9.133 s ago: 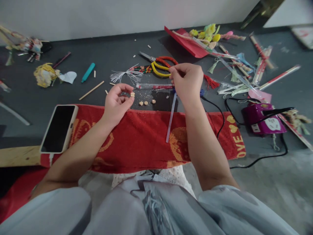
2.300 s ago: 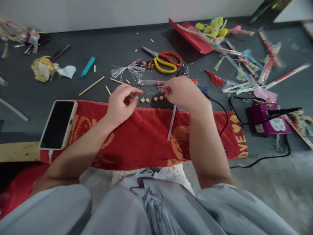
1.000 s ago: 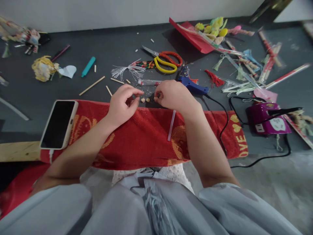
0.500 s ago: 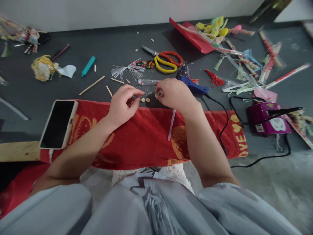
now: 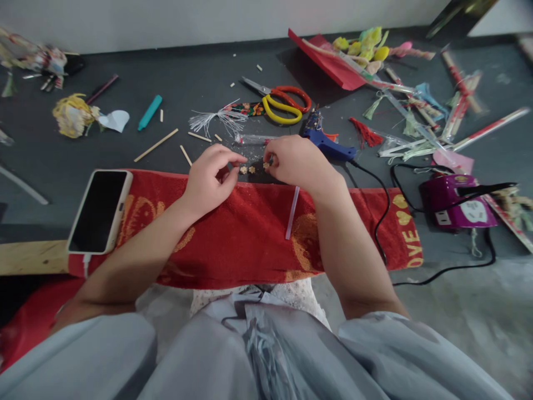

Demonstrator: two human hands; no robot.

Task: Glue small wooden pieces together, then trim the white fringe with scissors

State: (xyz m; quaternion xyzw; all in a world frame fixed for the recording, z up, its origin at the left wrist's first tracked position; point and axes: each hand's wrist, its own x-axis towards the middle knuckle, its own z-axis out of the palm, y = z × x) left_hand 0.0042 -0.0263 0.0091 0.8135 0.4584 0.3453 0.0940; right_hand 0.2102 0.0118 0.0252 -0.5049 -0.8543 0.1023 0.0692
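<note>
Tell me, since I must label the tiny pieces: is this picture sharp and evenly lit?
Head view: soft even light, no glare; wide-lens bending at the edges; the small flower pieces between left hand and right hand are too small for detail; right-edge sticks smear.

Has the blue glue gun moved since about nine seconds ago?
Yes. The blue glue gun now lies on the dark table, just right of the yellow and red scissors. Earlier the right hand held it up near those scissors.
</note>
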